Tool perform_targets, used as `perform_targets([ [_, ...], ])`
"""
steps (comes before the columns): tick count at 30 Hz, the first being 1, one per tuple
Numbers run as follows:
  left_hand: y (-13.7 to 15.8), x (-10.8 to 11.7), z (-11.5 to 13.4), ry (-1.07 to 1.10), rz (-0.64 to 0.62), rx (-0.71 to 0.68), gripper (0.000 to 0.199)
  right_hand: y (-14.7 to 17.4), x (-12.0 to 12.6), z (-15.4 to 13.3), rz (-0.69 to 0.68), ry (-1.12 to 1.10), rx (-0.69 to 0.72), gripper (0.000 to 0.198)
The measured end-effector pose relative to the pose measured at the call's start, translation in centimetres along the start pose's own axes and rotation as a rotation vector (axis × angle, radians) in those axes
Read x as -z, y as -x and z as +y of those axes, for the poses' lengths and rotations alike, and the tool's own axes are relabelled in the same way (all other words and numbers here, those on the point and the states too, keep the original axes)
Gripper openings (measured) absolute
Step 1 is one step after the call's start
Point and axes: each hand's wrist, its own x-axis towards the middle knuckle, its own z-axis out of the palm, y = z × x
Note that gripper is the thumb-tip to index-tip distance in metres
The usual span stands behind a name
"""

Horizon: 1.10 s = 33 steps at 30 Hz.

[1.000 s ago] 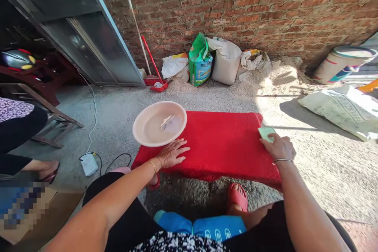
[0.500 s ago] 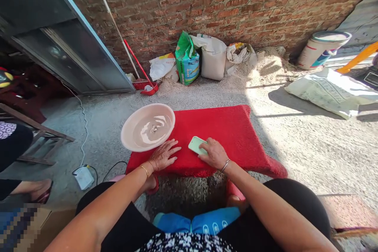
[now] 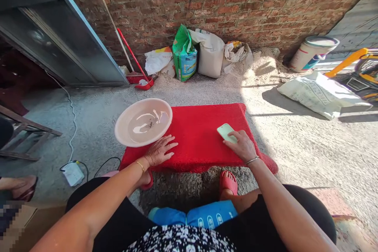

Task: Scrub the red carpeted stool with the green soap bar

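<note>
My right hand (image 3: 242, 145) rests over a pale green phone-shaped thing (image 3: 226, 131), flat and rectangular with rounded corners. Its thumb is at the near edge and its fingers lie on top, covering the near right end. The thing lies on the right part of a red fleecy cloth (image 3: 197, 130) spread over a low table or bench. My left hand (image 3: 161, 151) lies flat on the cloth with fingers spread, holding nothing. Just beyond it, a pale pink basin (image 3: 143, 122) of water stands at the left end, with small dark bits in the water.
Filled sacks (image 3: 211, 55), a red dustpan (image 3: 144, 83) and a bucket (image 3: 314, 53) stand along the brick wall. A white sack (image 3: 321, 94) lies on the right. A power strip (image 3: 73, 174) with cords lies on the ground at left, near another person's foot (image 3: 25, 187).
My right hand has moved right across the red cloth, and the pale green phone-shaped thing has moved with it. My left hand stays flat beside the basin. The view has shifted slightly.
</note>
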Motion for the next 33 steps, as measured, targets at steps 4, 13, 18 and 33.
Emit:
perform_targets([
  [4, 0.1, -0.2, 0.0, 0.005, -0.002, -0.006, 0.043, 0.6, -1.2, -1.7, -0.073, 0.017, 0.307, 0.028],
  [13, 0.2, -0.2, 0.4, 0.033, -0.017, 0.026, 0.046, -2.9, -0.1, 6.3, 0.054, 0.051, -0.228, 0.049],
  [18, 0.3, -0.2, 0.5, 0.075, -0.015, 0.037, 0.046, -6.4, -1.8, -0.3, 0.07, -0.084, -0.108, 0.046],
  [33, 0.5, -0.6, 0.1, 0.131, -0.023, 0.065, 0.046, -16.8, -8.4, -17.9, -0.152, 0.078, 0.091, 0.034],
])
